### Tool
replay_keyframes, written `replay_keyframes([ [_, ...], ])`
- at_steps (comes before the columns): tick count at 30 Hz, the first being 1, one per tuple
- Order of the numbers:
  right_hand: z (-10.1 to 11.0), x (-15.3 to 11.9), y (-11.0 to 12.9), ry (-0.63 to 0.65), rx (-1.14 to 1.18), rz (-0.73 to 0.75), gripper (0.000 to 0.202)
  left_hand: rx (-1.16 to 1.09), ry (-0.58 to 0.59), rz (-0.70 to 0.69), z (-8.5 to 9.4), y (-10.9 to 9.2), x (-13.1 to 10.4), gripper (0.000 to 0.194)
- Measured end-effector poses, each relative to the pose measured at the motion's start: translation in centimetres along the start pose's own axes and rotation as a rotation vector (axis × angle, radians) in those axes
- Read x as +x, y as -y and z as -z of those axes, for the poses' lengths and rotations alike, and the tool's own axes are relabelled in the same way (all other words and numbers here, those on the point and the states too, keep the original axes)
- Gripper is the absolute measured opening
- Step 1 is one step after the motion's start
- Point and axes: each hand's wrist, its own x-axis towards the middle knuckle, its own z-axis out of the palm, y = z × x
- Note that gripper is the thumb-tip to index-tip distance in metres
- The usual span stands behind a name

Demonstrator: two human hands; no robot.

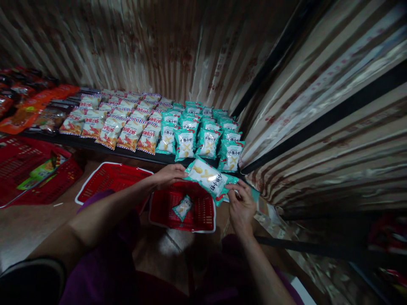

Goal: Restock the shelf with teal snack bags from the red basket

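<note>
A green and white snack bag (207, 177) is stretched sideways between my two hands, above a red basket (203, 226) with a white rim. My left hand (170, 176) pinches its left end, and my right hand (242, 203) grips the right end. Another green snack bag (182, 207) lies inside the basket below. Just beyond my hands, several matching green bags (185, 144) stand in rows on a dark shelf (162, 158).
Left of the green rows are white and orange snack bags (110, 130), then orange packs (28, 114). A second red basket (108, 180) and a larger red basket (60, 186) with green packs stand on the floor. Striped sheeting (333, 106) and a dark post (267, 59) rise at the right.
</note>
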Motion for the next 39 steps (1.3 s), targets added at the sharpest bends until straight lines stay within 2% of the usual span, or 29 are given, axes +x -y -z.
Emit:
replay_keyframes([
  [2, 0.4, 0.9, -0.9, 0.06, 0.092, -0.138, 0.016, 0.053, 0.044, 0.068, -0.4, 1.3, -0.7, 0.039],
  [4, 0.6, 1.7, -1.6, 0.115, 0.139, -0.216, 0.017, 0.108, 0.088, 0.073, -1.1, 2.7, -1.6, 0.037],
  [7, 0.6, 2.4, -1.7, 0.213, 0.205, -0.361, 0.021, 0.099, 0.167, 0.119, -2.2, 4.4, -3.0, 0.036],
  [10, 0.1, 2.6, -1.1, 0.27, 0.414, -0.526, 0.037, -0.095, 0.13, 0.14, -3.1, 5.1, -4.1, 0.044],
  [13, -0.5, 2.4, -0.7, 0.274, 0.599, -0.645, 0.047, -0.205, 0.055, 0.099, -3.8, 5.1, -4.4, 0.044],
  [20, -1.4, 2.1, -1.6, 0.295, 0.778, -0.902, 0.032, -0.218, -0.069, -0.019, -5.1, 4.9, -4.5, 0.047],
  [26, -1.6, 2.6, -2.0, 0.124, 0.799, -0.941, 0.023, -0.081, -0.043, -0.031, -5.0, 6.3, -4.4, 0.046],
  [32, -1.8, 2.7, -2.3, 0.105, 0.613, -0.865, 0.023, -0.058, -0.044, 0.041, -4.6, 8.1, -4.4, 0.044],
  [35, -2.0, 2.8, -2.2, 0.083, 0.596, -0.859, 0.027, -0.039, -0.052, 0.058, -4.7, 8.1, -4.5, 0.047],
  [39, -2.2, 3.1, -2.6, 0.044, 0.561, -0.803, 0.032, 0.029, 0.024, 0.081, -4.6, 7.1, -4.7, 0.048],
])
